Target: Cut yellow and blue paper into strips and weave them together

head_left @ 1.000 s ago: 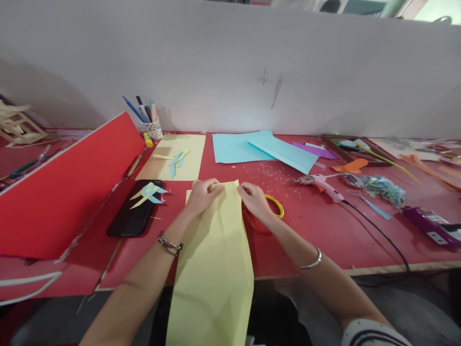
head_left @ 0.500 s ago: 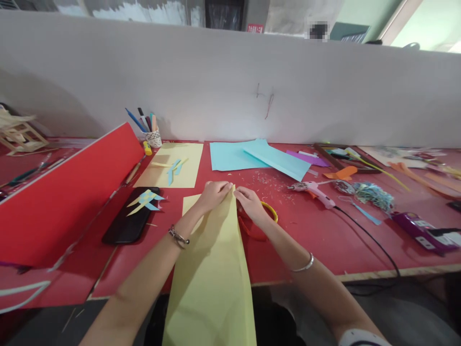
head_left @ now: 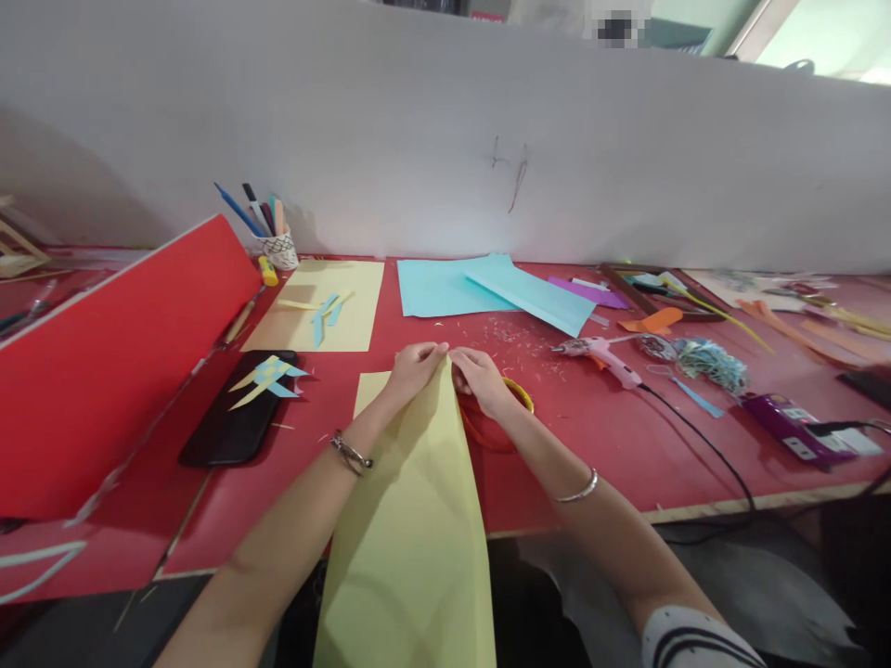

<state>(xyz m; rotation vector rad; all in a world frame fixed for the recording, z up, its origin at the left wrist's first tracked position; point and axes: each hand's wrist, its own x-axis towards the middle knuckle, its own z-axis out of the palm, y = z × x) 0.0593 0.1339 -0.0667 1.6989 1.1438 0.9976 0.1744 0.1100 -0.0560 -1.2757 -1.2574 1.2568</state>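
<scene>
Two bare hands meet at the far end of a long yellow sheet (head_left: 407, 520), which runs from the fingertips toward six o'clock, past the near edge of the red table (head_left: 585, 464) and over the person's lap. With the fingertips as the clock's centre, the left hand (head_left: 412, 373) comes in from eight and the right hand (head_left: 485, 378) from four, probably so that both thumbs can control one narrow stretch of paper. The left thumb and forefinger pinch the far edge, almost no gap between them; the right fingertips, just beside, pinch the corner, the other fingers curled under. How firmly either presses, I cannot tell.

Laying the surplus over the lap seems to spare table space. A yellow-and-red looped thing (head_left: 529, 399) lies at four, partly behind the right hand. Pale blue sheets (head_left: 438, 289) sit near twelve, seemingly pushed back to free the working spot. At three, a pink glue gun (head_left: 616, 365) rests with its nozzle toward nine, perhaps for easy reach. Toward nine, a woven paper piece (head_left: 271, 373) lies on a black phone (head_left: 223, 434).
</scene>
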